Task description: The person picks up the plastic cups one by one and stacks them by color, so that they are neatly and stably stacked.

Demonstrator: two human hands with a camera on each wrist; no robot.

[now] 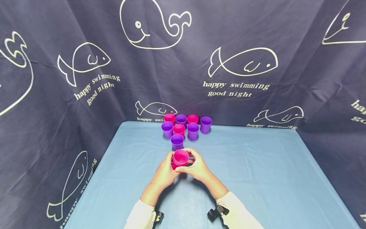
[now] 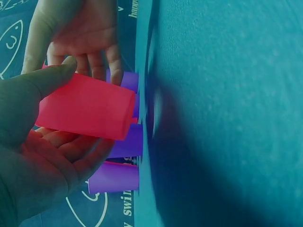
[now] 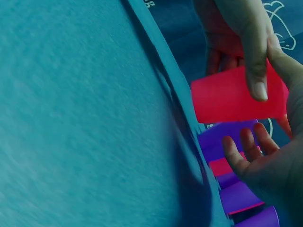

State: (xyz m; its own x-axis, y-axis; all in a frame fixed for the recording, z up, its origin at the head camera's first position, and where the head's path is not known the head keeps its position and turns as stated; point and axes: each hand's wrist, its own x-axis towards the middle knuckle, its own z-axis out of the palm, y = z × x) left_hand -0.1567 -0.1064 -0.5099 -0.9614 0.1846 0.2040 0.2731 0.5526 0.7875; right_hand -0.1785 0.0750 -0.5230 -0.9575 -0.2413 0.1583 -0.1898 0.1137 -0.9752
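Two pink cups (image 1: 181, 157), one seemingly nested in the other, are held between both hands above the table. My left hand (image 1: 167, 170) grips them from the left, its thumb laid along the cup wall (image 2: 85, 106) in the left wrist view. At the rim, the thumb and index finger of my right hand (image 1: 198, 167) span the cups. The other right fingers extend apart from the wall in the right wrist view. Just beyond the hands stands a purple cup (image 1: 177, 143), upright with its mouth up.
Behind it, a purple cup (image 1: 167, 130), a pink cup (image 1: 179, 129) and another purple cup (image 1: 193, 132) form a row. Farther back, more pink and purple cups stand close together near the dark printed curtain (image 1: 237, 105). A light blue cloth (image 1: 257, 178) covers the table.
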